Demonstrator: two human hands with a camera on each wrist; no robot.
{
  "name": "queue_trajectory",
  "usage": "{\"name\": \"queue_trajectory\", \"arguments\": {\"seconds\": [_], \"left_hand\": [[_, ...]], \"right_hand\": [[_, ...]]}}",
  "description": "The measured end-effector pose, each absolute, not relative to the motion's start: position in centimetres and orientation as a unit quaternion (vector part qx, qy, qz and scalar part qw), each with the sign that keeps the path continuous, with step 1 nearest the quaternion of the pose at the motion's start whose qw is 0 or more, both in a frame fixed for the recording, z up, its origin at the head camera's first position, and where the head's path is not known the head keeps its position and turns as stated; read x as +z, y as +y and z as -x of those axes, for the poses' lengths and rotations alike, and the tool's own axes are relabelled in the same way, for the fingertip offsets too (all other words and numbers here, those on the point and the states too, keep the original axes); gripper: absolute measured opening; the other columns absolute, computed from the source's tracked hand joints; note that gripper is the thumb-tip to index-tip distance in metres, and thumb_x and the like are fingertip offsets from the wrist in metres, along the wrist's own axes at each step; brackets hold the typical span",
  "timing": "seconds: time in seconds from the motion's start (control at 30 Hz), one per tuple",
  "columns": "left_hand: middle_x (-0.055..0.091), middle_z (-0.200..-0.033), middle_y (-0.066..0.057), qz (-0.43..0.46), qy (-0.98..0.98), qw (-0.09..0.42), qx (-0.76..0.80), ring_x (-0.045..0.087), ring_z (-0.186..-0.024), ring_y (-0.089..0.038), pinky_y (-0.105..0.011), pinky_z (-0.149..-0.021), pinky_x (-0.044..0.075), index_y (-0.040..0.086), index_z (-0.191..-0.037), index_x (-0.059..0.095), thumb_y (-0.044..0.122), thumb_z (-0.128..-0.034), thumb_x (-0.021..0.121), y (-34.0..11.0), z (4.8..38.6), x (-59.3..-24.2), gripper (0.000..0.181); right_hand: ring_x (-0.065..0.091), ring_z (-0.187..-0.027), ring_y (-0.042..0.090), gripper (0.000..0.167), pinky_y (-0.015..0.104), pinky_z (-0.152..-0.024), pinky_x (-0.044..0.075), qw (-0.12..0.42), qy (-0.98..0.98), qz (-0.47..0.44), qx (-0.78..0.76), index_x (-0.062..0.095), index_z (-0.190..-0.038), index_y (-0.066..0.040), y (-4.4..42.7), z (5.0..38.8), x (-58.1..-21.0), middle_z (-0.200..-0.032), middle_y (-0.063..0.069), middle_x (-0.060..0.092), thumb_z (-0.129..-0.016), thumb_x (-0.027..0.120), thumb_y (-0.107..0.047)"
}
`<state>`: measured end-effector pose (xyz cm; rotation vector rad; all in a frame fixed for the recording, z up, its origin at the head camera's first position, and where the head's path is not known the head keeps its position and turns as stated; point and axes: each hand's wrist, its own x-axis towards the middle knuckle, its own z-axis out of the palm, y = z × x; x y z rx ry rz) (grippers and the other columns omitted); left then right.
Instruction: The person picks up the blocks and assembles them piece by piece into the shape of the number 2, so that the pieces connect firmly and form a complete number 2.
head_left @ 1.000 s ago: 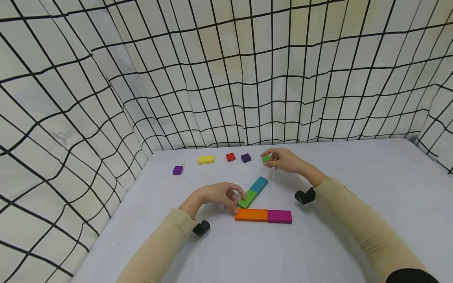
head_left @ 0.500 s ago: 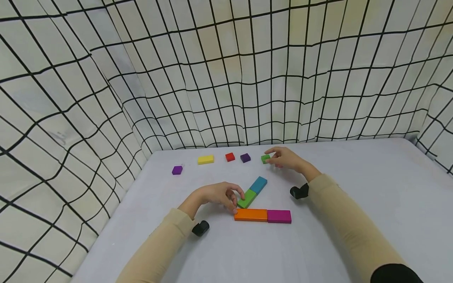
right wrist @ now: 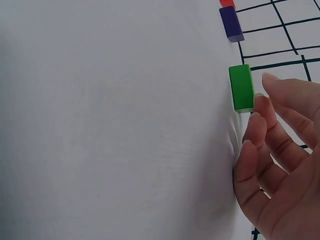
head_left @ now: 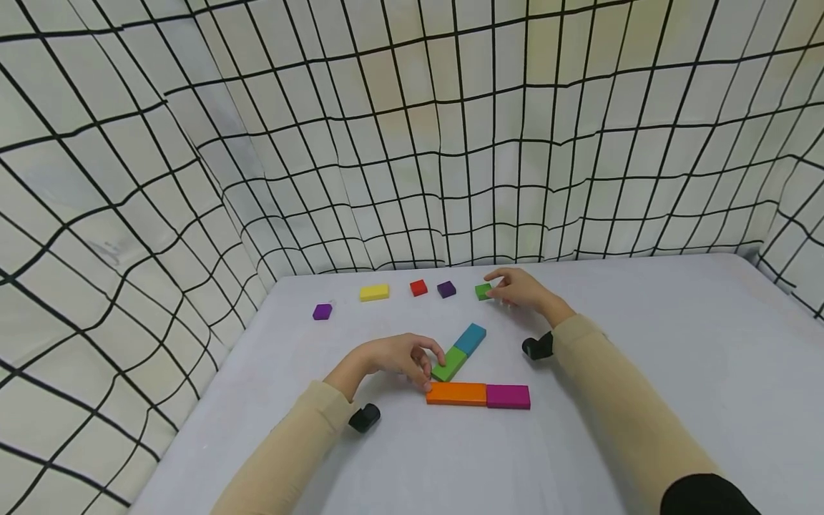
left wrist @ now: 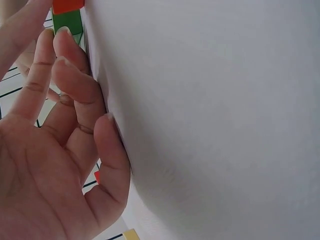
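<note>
My left hand (head_left: pixel 400 357) rests at the left ends of two rows, a fingertip on the long green block (head_left: pixel 449 365) and the thumb at the orange block (head_left: pixel 456 393). End to end with the green one lies a blue block (head_left: pixel 471 339); a magenta block (head_left: pixel 508 396) adjoins the orange. At the back, my right hand (head_left: pixel 520 289) is beside a small green block (head_left: pixel 483 291), its fingers loosely bent and not round it. In the right wrist view a fingertip is at the near end of that green block (right wrist: pixel 242 88).
Along the back of the white table (head_left: pixel 644 343) lie a dark purple block (head_left: pixel 446 289), a red block (head_left: pixel 418 287), a yellow block (head_left: pixel 374 292) and a purple block (head_left: pixel 322 312). Black netting before white sheeting stands behind and to the left.
The right hand has let go of the small green block and drawn slightly to the right, its forearm swinging inward. The left hand stays at the long blocks.
</note>
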<state>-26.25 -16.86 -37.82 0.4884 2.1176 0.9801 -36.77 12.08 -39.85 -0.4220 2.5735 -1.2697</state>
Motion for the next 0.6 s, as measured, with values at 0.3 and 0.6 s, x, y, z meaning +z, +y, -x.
{"name": "queue_trajectory", "arguments": {"seconds": [0.3,0.6], "left_hand": [[0.064,-0.086,-0.003,-0.193,0.827,0.366,0.380,0.055,-0.079,-0.017,-0.024,-0.070,0.044,0.010,-0.121,0.065,0.005,-0.0899,0.077,-16.86,25.99,-37.59,0.033],[0.064,-0.087,-0.004,-0.191,0.827,0.367,0.381,0.056,-0.081,-0.017,-0.025,-0.071,0.045,0.011,-0.121,0.065,0.005,-0.0900,0.077,-16.82,26.01,-37.69,0.033]], "right_hand": [[0.057,-0.078,0.018,0.048,0.028,-0.069,0.045,0.127,0.903,0.141,-0.386,0.056,-0.143,-0.002,11.85,37.74,-39.73,-0.112,0.016,0.061,-0.098,0.068,-0.015],[0.056,-0.083,0.021,0.048,0.029,-0.072,0.045,0.125,0.910,0.141,-0.368,0.057,-0.140,0.001,11.60,37.58,-39.87,-0.110,0.017,0.059,-0.096,0.071,-0.013]]}}
